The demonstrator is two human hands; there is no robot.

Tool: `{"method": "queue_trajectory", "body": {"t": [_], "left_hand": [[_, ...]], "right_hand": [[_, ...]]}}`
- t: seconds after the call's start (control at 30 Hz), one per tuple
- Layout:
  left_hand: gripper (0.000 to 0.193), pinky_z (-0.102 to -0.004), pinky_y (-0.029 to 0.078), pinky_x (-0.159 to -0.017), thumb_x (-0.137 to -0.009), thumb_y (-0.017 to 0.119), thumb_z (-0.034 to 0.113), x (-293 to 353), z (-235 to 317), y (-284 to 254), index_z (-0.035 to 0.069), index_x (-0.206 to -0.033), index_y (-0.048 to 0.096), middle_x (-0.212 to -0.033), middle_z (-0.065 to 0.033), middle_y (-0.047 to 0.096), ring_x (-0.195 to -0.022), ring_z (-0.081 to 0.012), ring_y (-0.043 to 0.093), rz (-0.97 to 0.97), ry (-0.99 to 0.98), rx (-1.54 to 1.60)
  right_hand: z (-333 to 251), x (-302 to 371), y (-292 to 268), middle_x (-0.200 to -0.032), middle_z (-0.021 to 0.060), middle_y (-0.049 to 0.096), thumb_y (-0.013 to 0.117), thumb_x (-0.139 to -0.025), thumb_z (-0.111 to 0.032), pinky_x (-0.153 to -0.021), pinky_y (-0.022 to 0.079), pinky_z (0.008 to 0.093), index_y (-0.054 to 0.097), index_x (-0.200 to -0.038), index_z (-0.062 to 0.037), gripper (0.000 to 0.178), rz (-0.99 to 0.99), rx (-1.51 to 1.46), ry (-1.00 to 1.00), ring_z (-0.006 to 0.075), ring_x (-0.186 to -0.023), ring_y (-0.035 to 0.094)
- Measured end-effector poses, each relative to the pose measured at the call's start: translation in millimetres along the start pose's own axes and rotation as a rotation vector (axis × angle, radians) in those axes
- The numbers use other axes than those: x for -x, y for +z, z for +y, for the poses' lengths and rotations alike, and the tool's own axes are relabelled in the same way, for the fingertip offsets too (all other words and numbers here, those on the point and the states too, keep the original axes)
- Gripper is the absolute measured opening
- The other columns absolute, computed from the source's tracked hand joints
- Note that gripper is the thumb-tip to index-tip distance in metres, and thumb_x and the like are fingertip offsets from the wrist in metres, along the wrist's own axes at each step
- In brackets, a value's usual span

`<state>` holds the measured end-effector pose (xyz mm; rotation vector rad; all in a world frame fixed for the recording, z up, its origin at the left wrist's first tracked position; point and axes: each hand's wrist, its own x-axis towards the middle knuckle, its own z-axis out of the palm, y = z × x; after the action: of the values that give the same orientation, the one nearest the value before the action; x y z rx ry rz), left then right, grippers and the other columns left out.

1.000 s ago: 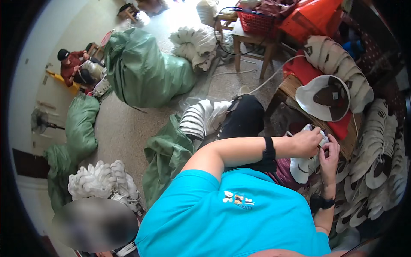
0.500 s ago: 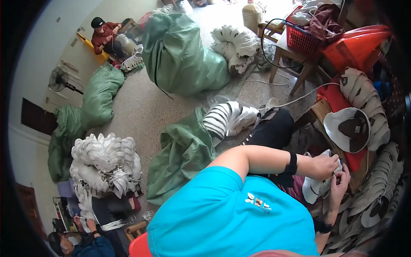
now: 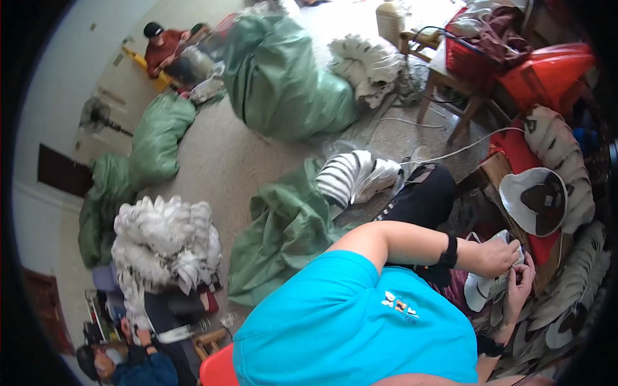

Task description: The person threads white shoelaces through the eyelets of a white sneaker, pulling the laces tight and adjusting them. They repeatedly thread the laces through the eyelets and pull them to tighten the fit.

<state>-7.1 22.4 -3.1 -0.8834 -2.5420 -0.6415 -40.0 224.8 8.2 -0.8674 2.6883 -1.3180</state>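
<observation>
Low at the right, above my lap, my left hand (image 3: 499, 257) is closed on the upper edge of a white curved piece (image 3: 476, 292) that looks like a shoe upper. My right hand (image 3: 520, 283) pinches the same piece from the other side, its fingertips close to those of the left. The fingers hide the part between them, and I cannot make out any small tool there. Beyond my hands, a similar white upper (image 3: 512, 199) with a dark inside lies on a wooden bench (image 3: 501, 172).
Nested grey-white uppers (image 3: 561, 164) are stacked along the right. A green sack (image 3: 273, 244) lies beside my leg, near a larger green sack (image 3: 277, 83). A white cord (image 3: 463, 149) runs to the bench. Two people sit at left, one by a white pile (image 3: 167, 241).
The whole view has shifted, so most things sit slightly farther right. Both hands stay on the white upper, with the fingers slightly rearranged.
</observation>
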Motion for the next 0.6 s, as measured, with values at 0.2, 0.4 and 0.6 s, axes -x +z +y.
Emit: {"method": "queue_trajectory", "body": {"t": [0.2,0.4,0.6], "left_hand": [[0.025,-0.0448,0.053,-0.061,-0.077,0.065,0.015,1,-4,-6,0.0,-0.095,0.06,-0.095,-0.0213,0.056,-0.075,-0.0365,0.062,-0.007,-0.203,0.15],[0.019,-0.0479,0.052,-0.059,-0.077,0.065,0.013,-8,-7,-8,0.004,-0.09,0.055,-0.095,-0.0193,0.053,-0.071,-0.0378,0.062,0.116,-0.223,0.255],[0.02,-0.0427,0.049,-0.055,-0.074,0.066,0.01,-3,-31,-38,0.003,-0.09,0.056,-0.096,-0.0155,0.054,-0.067,-0.0338,0.06,0.121,0.018,0.059]], "right_hand": [[-34,-18,2,-0.131,0.0175,0.056,0.068,-0.08,-0.003,-0.097,0.042,0.0388,0.058,-0.087,-0.0031,0.012,0.025,0.116,-0.066,0.0335,-0.117,0.052],[-28,-9,15,-0.118,0.0149,0.059,0.065,-0.077,-0.002,-0.094,0.043,0.0416,0.058,-0.09,-0.0026,0.015,0.25,0.145,-0.094,0.0342,-0.112,0.053],[-22,0,-25,-0.1,0.0125,0.058,0.06,-0.074,-0.002,-0.086,0.043,0.0424,0.056,-0.092,-0.0028,0.018,0.508,0.709,-0.126,0.032,-0.098,0.055]]}}
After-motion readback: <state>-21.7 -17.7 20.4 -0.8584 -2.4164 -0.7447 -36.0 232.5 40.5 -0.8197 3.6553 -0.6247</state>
